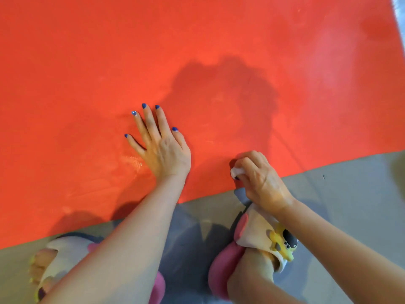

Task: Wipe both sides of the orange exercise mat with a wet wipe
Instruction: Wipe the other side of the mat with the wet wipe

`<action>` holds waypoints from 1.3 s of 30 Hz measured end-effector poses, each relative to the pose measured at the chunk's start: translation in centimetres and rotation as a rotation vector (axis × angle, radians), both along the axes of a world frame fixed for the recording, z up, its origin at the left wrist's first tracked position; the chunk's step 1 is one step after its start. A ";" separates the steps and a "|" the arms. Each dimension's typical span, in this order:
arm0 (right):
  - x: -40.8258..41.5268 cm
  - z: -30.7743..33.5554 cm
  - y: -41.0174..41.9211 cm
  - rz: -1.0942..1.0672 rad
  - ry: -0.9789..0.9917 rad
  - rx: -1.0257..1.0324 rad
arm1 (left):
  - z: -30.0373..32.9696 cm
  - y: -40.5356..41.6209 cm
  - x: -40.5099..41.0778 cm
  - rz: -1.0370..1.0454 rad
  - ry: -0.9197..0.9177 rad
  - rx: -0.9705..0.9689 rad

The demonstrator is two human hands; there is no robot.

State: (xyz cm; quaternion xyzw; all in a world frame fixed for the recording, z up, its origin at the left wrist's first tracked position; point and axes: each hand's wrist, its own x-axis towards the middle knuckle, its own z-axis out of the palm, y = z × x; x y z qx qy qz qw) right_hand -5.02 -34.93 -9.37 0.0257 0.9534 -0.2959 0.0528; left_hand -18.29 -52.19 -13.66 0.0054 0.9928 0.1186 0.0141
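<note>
The orange exercise mat (153, 51) lies flat on the floor and fills most of the view. My left hand (161, 145) presses flat on it near its front edge, fingers straight and spread. My right hand (260, 178) grips a small bunched white wet wipe (236, 171) and holds it against the mat right at the front edge. A wet shiny patch (131, 161) shows on the mat just left of my left hand.
Grey floor (350, 194) runs along the mat's front edge. My two feet in cream and pink slippers, left (59, 253) and right (258, 235), stand on it close to the edge. A pale strip (400, 9) shows at the top right corner.
</note>
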 end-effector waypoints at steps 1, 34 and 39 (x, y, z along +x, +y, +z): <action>0.2 0.1 -0.1 -0.030 -0.005 0.001 | -0.1 0.6 0.3 0.003 -0.004 -0.011; -7.0 -1.1 2.6 -0.167 0.095 0.077 | -0.3 0.9 0.3 0.015 -0.052 -0.066; -15.3 -1.0 -2.3 0.139 0.121 -0.008 | -0.1 0.7 0.4 0.013 -0.055 -0.067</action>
